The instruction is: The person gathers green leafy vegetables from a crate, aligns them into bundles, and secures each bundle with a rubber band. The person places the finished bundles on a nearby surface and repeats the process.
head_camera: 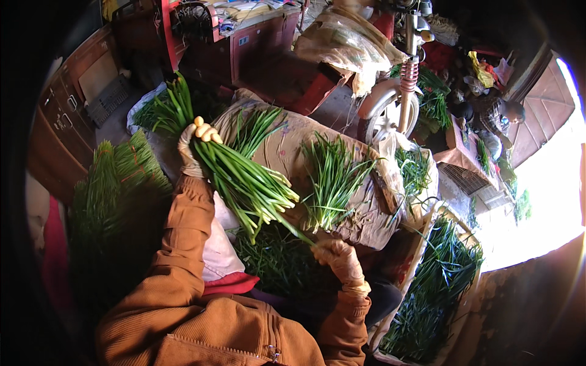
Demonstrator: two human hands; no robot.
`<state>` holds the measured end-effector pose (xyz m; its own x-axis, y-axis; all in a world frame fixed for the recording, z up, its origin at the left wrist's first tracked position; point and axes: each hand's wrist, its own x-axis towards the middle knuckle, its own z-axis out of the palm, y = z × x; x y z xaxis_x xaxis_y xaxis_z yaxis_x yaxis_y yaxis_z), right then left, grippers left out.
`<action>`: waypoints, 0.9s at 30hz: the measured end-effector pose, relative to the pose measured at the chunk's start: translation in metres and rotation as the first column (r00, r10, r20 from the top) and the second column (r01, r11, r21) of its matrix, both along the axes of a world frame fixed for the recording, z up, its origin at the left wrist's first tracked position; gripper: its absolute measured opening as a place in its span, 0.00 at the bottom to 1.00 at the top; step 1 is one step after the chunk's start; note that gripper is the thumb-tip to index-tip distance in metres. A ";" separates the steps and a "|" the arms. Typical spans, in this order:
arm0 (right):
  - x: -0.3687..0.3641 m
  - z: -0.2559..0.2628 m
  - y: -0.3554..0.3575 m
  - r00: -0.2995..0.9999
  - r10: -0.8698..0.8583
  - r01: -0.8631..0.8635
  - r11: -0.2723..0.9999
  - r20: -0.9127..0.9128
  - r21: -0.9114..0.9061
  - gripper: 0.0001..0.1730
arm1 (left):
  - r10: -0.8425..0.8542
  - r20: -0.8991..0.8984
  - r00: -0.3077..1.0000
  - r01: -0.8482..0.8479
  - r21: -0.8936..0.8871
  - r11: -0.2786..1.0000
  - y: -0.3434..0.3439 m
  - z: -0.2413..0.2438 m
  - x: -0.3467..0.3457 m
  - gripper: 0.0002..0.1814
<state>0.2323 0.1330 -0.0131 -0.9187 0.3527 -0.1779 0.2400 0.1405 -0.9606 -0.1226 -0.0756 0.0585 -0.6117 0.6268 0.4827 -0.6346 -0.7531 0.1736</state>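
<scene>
My left hand, in a pale rubber glove, is closed around a thick bunch of green garlic chives, whose pale stem ends point to the lower right. My right hand, gloved too, pinches the end of a stalk that sticks out below the bunch. Between and beyond my hands, a cloth-covered board bears a loose pile of chives and a smaller pile partly behind the held bunch. Loose leaves lie below the bunch, in front of my lap.
Tied bundles of chives stand at the left. A lined crate full of leaves is by my right arm. A vehicle's front wheel stands behind the board. Another person is at the far right, near a crate.
</scene>
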 end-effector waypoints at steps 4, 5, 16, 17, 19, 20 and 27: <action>0.000 -0.070 0.020 0.999 0.041 -0.048 0.961 0.032 0.273 0.14 | -0.124 -0.242 0.962 0.167 0.165 0.972 -0.003 0.016 -0.009 0.04; -0.005 -0.082 0.022 0.998 0.046 -0.032 0.947 -0.036 0.318 0.17 | -0.135 -0.285 0.949 0.191 0.179 0.965 0.002 0.018 -0.009 0.04; -0.076 0.035 -0.035 0.899 -0.027 0.217 0.894 -0.437 0.391 0.10 | -0.170 -0.087 0.982 0.175 0.053 0.983 0.007 0.010 0.026 0.11; -0.075 0.036 -0.037 0.911 -0.015 0.235 0.841 -0.412 0.488 0.09 | -0.167 -0.096 0.981 0.169 0.015 0.985 0.006 0.009 0.025 0.10; -0.072 0.039 -0.041 0.936 -0.009 0.246 0.730 -0.351 0.638 0.08 | -0.203 -0.139 0.969 0.205 0.002 0.979 0.006 0.007 0.027 0.10; -0.071 0.041 -0.044 0.948 -0.010 0.239 0.680 -0.317 0.693 0.07 | -0.211 -0.168 0.963 0.208 -0.035 0.978 0.006 0.007 0.027 0.10; -0.038 0.028 -0.017 0.919 -0.293 0.368 0.877 -0.265 0.309 0.11 | -0.198 -0.322 0.926 0.194 -0.047 0.980 -0.019 0.014 0.007 0.06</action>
<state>0.1947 0.1156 0.0144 -0.7394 0.6460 0.1897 0.1363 0.4195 -0.8975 -0.1151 -0.0944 0.0720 -0.2884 0.7263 0.6239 -0.6772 -0.6154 0.4033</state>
